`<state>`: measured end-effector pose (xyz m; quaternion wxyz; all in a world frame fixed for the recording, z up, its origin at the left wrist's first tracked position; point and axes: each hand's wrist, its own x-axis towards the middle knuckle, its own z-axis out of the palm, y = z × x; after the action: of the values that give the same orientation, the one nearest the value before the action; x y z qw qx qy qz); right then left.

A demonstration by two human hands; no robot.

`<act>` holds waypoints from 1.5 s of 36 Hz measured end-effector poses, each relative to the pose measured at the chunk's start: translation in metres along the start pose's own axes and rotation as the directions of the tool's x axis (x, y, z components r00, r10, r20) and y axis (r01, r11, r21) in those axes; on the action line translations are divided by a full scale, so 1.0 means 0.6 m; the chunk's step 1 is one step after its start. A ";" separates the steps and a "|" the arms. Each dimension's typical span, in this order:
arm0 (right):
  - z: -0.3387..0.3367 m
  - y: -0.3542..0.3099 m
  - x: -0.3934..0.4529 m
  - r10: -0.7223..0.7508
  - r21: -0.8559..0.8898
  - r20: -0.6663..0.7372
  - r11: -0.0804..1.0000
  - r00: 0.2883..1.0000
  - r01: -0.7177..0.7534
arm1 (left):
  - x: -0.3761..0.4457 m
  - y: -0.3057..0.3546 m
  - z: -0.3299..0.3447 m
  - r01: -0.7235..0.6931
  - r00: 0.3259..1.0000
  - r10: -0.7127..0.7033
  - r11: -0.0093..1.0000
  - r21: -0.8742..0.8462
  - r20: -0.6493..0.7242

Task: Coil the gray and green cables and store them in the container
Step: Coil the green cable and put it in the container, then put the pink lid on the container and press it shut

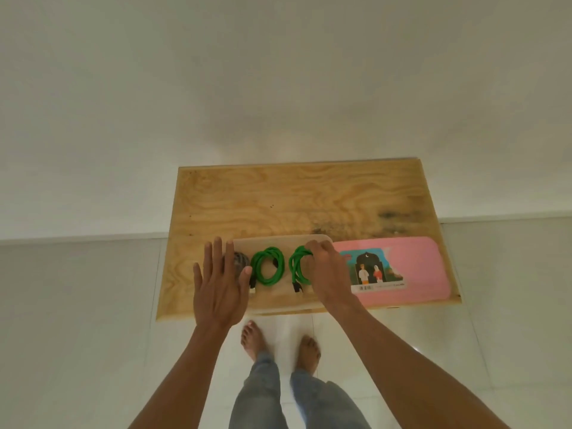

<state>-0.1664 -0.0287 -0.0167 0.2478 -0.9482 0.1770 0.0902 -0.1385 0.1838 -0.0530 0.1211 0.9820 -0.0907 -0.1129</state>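
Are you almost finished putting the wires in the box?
Nearly. One green coil already lies in the clear container, and a gray coil sits partly hidden under the flat left hand. The right hand grips the second green coil inside. The pink lid lies beside it.

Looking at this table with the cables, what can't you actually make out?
Head view only:
- gray cable: mostly hidden behind the left hand.
- right green coil: its right side is covered by the right hand.
- container: its depth and right end are unclear.
- pink lid: label text too small.
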 end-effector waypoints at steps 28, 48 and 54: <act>-0.050 -0.001 -0.049 0.080 0.297 -0.136 0.954 0.988 -0.037 | -0.007 0.013 -0.033 -0.004 1.000 0.005 0.999 -0.041 0.009; -0.164 0.191 -0.118 0.385 0.475 -0.309 0.855 0.870 -0.210 | -0.036 0.325 -0.046 -0.295 0.955 0.273 0.906 -0.304 -0.112; -0.194 0.303 -0.086 0.401 0.404 -0.214 0.867 0.891 -0.294 | -0.021 0.424 0.025 -0.201 0.974 0.222 0.936 -0.290 0.038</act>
<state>-0.2733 -0.2204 0.0172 0.3681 -0.8410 0.3944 -0.0406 -0.1923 -0.0595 0.0012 0.2690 0.9344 -0.1829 -0.1455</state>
